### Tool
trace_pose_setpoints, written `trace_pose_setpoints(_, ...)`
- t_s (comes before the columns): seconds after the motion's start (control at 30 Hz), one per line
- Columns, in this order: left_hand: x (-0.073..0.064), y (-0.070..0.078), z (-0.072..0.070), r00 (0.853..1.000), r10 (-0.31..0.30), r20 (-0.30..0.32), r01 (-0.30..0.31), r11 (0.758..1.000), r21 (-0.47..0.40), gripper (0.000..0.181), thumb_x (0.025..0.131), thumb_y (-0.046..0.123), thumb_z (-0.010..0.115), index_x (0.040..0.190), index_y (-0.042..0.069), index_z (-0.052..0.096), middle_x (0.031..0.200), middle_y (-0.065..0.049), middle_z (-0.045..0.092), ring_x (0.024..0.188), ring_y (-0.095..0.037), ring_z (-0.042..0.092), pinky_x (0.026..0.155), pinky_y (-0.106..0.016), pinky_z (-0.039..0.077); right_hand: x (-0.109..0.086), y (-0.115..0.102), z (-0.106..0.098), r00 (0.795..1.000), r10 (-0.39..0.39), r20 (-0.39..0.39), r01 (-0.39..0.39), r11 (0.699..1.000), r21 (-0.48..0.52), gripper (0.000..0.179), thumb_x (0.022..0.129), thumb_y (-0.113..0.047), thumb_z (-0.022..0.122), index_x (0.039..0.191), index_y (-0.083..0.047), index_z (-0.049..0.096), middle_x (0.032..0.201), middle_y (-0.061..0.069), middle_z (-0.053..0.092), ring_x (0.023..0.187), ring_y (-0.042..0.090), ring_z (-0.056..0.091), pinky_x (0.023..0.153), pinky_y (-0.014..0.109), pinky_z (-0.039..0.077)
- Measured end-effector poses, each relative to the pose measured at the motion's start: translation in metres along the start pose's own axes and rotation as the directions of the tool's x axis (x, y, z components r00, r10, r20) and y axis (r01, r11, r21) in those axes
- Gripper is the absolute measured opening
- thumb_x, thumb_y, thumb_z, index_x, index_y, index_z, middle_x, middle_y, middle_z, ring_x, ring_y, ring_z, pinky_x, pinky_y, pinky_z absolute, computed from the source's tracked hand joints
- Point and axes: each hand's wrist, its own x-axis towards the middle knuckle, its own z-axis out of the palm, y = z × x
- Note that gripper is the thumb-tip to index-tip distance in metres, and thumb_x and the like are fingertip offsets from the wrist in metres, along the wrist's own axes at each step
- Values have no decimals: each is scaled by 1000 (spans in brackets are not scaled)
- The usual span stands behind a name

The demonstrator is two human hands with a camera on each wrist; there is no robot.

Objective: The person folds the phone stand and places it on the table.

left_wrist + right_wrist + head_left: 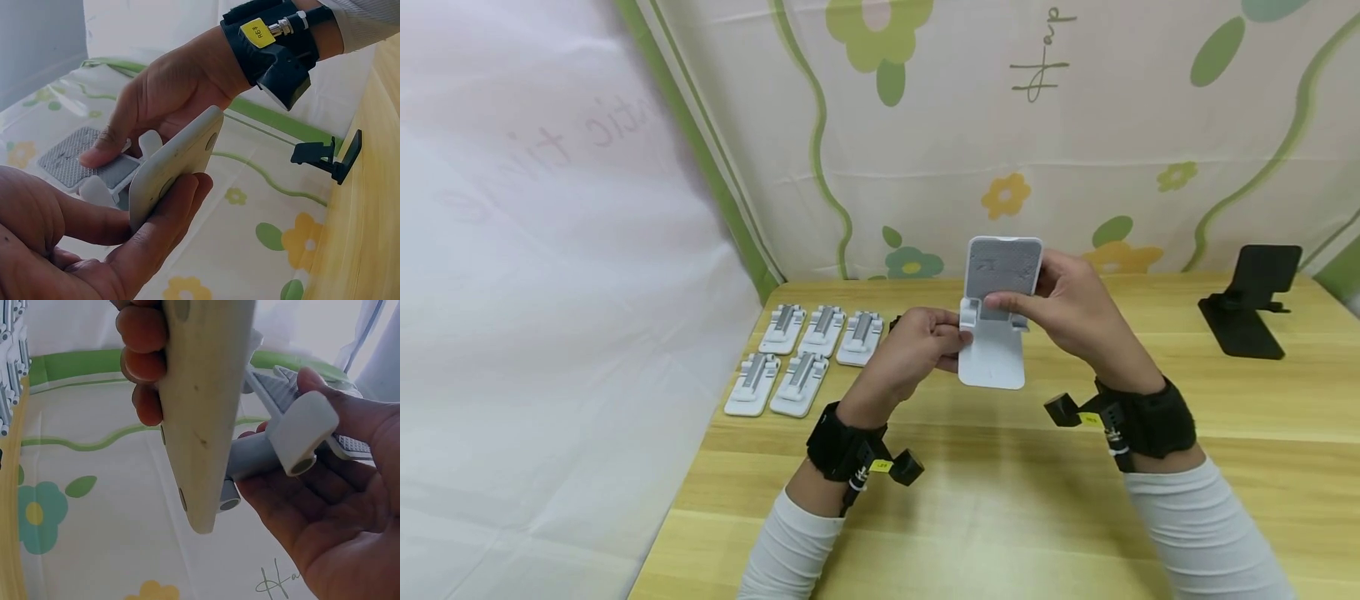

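Both hands hold one white folding phone stand [992,358] above the table, its grey-padded back plate unfolded from the base. The left hand [917,346] pinches the base at its left edge; in the left wrist view its fingers lie under the white base [175,162] with the thumb on the other side. The right hand [1071,304] grips the back plate, thumb on the grey pad [100,162] and fingers behind. In the right wrist view, a hinge arm and a white support lip [303,431] show between base and plate.
Several folded white phone stands [803,383] lie in two rows at the table's left. A black phone stand [1251,304] stands unfolded at the right back. A small dark object [894,322] is partly hidden behind the left hand. A flowered curtain [925,167] hangs behind the wooden table [985,500].
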Motion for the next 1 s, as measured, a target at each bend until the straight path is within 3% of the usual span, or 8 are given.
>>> trace_pose_setpoints(0.27,-1,-1,0,1000,9,23,-8,1000,-7,30,104,4,54,129,-10,61,119,-24,70,96,-25,75,80,-35,63,0,1,2,999,-13,-46,13,1000,14,41,87,-11,83,125,-3,70,110,15,74,86,1,70,72,17,57)
trace_pose_setpoints(0.5,0,-1,0,1000,6,17,-6,1000,-1,29,103,3,55,128,-10,63,118,-25,72,92,-24,76,79,-35,64,1,4,4,990,-103,-95,108,993,56,37,83,-3,83,119,-2,72,99,-13,74,87,2,72,72,16,57)
trace_pose_setpoints(0.6,0,-1,0,1000,3,21,-3,1000,-3,29,103,4,55,128,-10,63,117,-25,72,90,-22,76,79,-34,64,1,4,5,987,-122,-105,129,990,61,37,83,-1,83,118,-2,73,99,-16,73,88,2,72,73,16,58)
trace_pose_setpoints(0.77,0,-3,0,1000,5,19,-5,1000,-5,29,104,4,55,128,-9,63,118,-24,71,92,-21,75,79,-34,64,2,3,8,984,-134,-121,138,990,30,36,84,0,83,118,-2,73,101,-6,75,88,2,71,74,15,57)
trace_pose_setpoints(0.87,1,-4,-1,1000,1,-3,-1,1000,8,30,104,5,55,129,-9,63,118,-22,71,96,-24,75,81,-35,63,2,1,10,977,-166,-138,165,986,-20,43,84,0,82,125,-5,70,113,4,74,98,4,68,83,12,53)
trace_pose_setpoints(0.93,2,-4,-2,1000,-5,-26,6,999,33,30,104,6,54,130,-8,62,118,-21,71,98,-25,75,81,-36,63,1,-3,10,960,-220,-175,208,975,-83,49,83,1,82,130,-5,68,122,9,71,108,9,66,91,12,50)
trace_pose_setpoints(1.0,4,-5,-3,999,-12,-50,15,998,66,31,105,7,54,131,-7,62,118,-20,71,99,-26,75,82,-36,63,-1,-7,10,922,-315,-225,278,943,-182,51,83,2,83,131,-4,67,127,13,68,113,19,63,97,14,45)
